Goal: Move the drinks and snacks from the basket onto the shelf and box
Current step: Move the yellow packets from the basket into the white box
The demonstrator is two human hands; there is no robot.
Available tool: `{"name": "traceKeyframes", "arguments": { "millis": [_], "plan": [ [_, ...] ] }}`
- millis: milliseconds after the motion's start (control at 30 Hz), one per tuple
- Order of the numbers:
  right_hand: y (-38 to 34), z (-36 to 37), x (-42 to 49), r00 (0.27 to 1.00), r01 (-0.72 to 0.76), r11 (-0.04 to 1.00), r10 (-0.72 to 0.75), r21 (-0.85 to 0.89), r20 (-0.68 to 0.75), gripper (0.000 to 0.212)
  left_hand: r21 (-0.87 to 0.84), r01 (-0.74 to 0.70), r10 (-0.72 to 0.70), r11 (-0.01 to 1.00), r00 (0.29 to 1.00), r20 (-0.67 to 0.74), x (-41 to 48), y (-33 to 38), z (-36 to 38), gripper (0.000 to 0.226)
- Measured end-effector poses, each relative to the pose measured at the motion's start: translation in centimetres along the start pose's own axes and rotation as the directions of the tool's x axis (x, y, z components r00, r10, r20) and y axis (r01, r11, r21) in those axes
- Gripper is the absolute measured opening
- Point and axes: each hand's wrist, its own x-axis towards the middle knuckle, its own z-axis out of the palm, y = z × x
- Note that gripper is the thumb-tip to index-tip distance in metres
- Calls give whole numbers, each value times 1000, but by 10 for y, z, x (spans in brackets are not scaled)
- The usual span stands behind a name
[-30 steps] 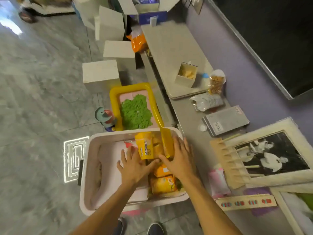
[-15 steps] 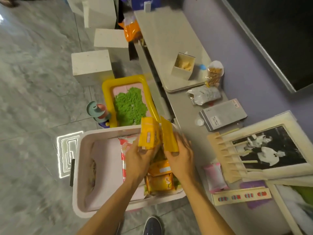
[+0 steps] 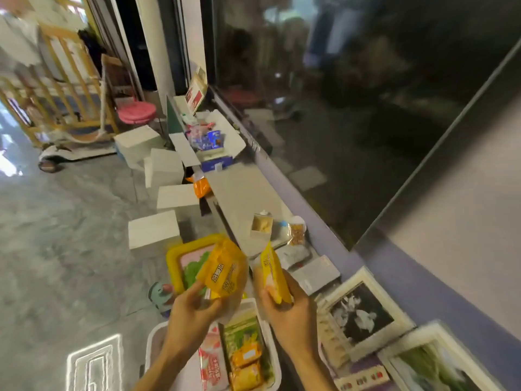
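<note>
My left hand (image 3: 191, 309) grips a yellow snack packet (image 3: 224, 270) by its lower end, raised above the white basket (image 3: 153, 344). Beside it, my right hand (image 3: 284, 309) holds a second yellow snack packet (image 3: 272, 270), turned edge-on. Both packets hang over the basket's far rim. In the basket lie a pink-and-red packet (image 3: 212, 359), orange packets (image 3: 245, 366) and a green packet (image 3: 239, 333). The low grey shelf (image 3: 239, 193) runs along the wall ahead, with a small open carton (image 3: 260, 227) and a bag of nuts (image 3: 297, 231) at its near end.
A yellow tray with green sand (image 3: 180, 258) sits on the floor beyond the basket. White boxes (image 3: 153, 231) stand to the left of the shelf. An open box with blue items (image 3: 210, 139) lies farther back. Framed pictures (image 3: 361, 311) lean at the right by the wall.
Both hands have lifted the two yellow packets out of the basket and raised them. The camera has tilted up, bringing the far shelf, the boxes and the dark window into view.
</note>
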Motion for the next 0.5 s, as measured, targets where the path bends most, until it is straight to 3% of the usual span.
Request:
{"name": "traceKeyframes", "arguments": {
  "millis": [233, 500],
  "plan": [
    [-130, -80, 1, 992, 32, 999, -30, 12, -123, 30, -26, -126, 127, 992, 990, 61, -28, 147, -8, 37],
    [-229, -148, -39, 937, 103, 993, -116, -57, -329, 19, -145, -275, 305, 951, 911, 277, -61, 262, -7, 47]
  ]
}}
